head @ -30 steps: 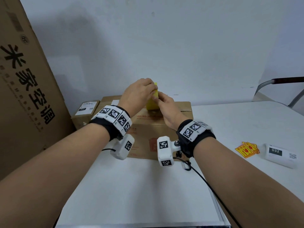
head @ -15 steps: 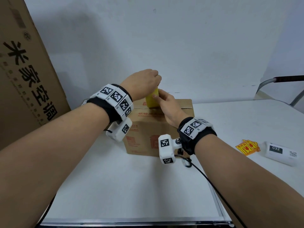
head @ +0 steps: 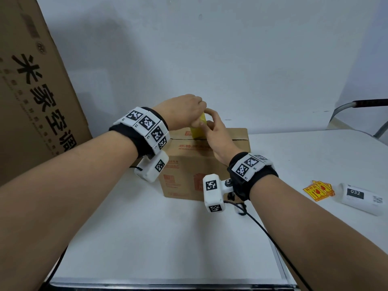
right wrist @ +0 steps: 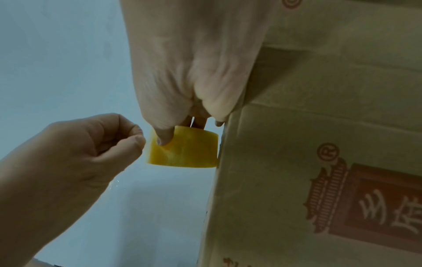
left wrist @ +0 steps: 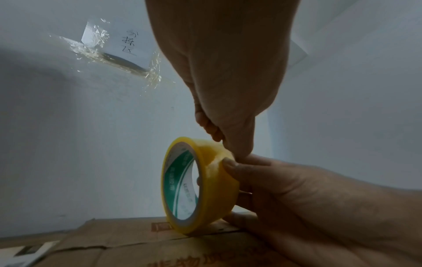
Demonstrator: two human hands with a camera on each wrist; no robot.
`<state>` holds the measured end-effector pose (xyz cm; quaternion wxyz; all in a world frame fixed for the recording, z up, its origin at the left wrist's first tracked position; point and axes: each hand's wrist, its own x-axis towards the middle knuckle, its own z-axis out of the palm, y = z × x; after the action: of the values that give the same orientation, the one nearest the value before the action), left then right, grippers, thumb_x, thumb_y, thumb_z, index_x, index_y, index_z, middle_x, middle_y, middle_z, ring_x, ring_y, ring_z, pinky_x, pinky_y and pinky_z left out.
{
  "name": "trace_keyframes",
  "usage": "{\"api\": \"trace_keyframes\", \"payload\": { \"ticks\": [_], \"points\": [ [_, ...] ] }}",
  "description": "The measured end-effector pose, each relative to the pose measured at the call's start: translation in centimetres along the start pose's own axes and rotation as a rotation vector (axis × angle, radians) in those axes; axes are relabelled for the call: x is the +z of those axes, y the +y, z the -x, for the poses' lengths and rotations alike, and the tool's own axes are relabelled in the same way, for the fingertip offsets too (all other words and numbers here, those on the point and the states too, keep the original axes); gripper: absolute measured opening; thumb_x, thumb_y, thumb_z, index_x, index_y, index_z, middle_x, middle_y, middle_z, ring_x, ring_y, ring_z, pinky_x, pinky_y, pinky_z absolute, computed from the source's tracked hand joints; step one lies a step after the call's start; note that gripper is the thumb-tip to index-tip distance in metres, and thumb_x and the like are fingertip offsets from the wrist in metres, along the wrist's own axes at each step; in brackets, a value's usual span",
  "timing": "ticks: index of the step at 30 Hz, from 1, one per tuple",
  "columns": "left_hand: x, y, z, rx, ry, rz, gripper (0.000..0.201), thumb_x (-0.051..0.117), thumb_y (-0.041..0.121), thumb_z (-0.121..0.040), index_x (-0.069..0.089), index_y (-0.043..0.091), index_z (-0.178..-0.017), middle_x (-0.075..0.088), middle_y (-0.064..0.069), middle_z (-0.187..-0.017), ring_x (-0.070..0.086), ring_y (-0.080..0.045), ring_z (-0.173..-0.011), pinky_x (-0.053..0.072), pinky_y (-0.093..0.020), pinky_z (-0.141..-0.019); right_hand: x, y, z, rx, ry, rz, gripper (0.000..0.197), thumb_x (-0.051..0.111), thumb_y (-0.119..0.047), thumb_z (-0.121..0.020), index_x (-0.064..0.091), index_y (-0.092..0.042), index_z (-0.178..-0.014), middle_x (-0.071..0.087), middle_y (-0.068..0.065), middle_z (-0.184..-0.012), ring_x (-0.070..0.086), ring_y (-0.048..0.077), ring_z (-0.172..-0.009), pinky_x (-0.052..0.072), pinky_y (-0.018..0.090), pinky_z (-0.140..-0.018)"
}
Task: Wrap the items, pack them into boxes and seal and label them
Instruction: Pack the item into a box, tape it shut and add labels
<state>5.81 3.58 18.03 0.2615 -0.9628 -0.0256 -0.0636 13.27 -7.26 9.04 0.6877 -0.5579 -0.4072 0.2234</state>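
Observation:
A yellow tape roll (head: pixel 198 130) stands on edge on top of a closed brown cardboard box (head: pixel 189 164) in the middle of the white table. My right hand (head: pixel 210 127) grips the roll from the right. Its thumb lies on the outer band and its fingers reach into the core, as the left wrist view shows on the roll (left wrist: pixel 212 189). My left hand (head: pixel 197 120) comes from above and pinches at the tape's loose end on the top of the roll (right wrist: pixel 189 150). The box's top seam (head: pixel 237 140) shows as a dark slit.
A tall printed carton (head: pixel 31 91) leans at the left. Yellow and red stickers (head: pixel 318 191) and a white unit marked 032 (head: pixel 361 198) lie on the table (head: pixel 168 238) at the right. A chair (head: pixel 361 110) stands behind it. A black cable (head: pixel 262 227) trails from my right wrist.
My left wrist has risen and the hand now sits over the top of the roll. My right hand stays on the roll, which still stands on the box.

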Motion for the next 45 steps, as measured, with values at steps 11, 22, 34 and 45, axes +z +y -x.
{"api": "trace_keyframes", "payload": {
  "ticks": [11, 22, 34, 45],
  "points": [
    [1.3, 1.4, 1.2, -0.273, 0.223, 0.588, 0.01, 0.056, 0.02, -0.092, 0.054, 0.012, -0.088, 0.054, 0.001, -0.086, 0.05, -0.018, -0.075, 0.036, -0.027, -0.067, 0.0, 0.4, -0.1, -0.043, 0.094, -0.015, 0.013, 0.047, -0.016, -0.102, 0.053, -0.026, -0.098, 0.059, 0.013, -0.081, 0.057, 0.006, -0.062, 0.04, 0.021, -0.063],
    [10.7, 0.3, 5.7, -0.794, 0.041, 1.046, 0.038, 0.05, 0.029, -0.102, 0.054, 0.021, -0.139, 0.045, 0.001, -0.15, 0.042, -0.021, -0.135, 0.03, -0.023, -0.103, -0.2, 0.2, -0.4, -0.021, 0.161, -0.115, 0.006, 0.044, -0.013, -0.103, 0.048, -0.018, -0.101, 0.059, 0.009, -0.081, 0.063, 0.003, -0.056, 0.043, 0.014, -0.052],
    [12.2, 0.1, 6.0, -0.815, 0.212, 1.229, 0.031, 0.063, 0.029, -0.095, 0.067, 0.018, -0.123, 0.046, 0.007, -0.147, 0.049, -0.012, -0.129, 0.035, -0.02, -0.095, -0.6, -5.2, -6.8, 0.05, -0.063, 0.419, 0.018, 0.055, -0.016, -0.094, 0.061, -0.02, -0.077, 0.06, -0.006, -0.08, 0.054, 0.011, -0.07, 0.047, 0.026, -0.069],
    [13.2, -0.7, 5.7, -0.78, 0.225, 1.303, 0.026, 0.069, 0.024, -0.091, 0.072, 0.017, -0.115, 0.058, 0.004, -0.137, 0.053, -0.005, -0.125, 0.036, -0.028, -0.112, 2.7, -7.0, -10.4, 0.075, -0.479, 0.89, 0.017, 0.053, -0.027, -0.098, 0.063, -0.028, -0.084, 0.058, -0.016, -0.079, 0.053, -0.001, -0.065, 0.042, 0.011, -0.059]
  ]
}}
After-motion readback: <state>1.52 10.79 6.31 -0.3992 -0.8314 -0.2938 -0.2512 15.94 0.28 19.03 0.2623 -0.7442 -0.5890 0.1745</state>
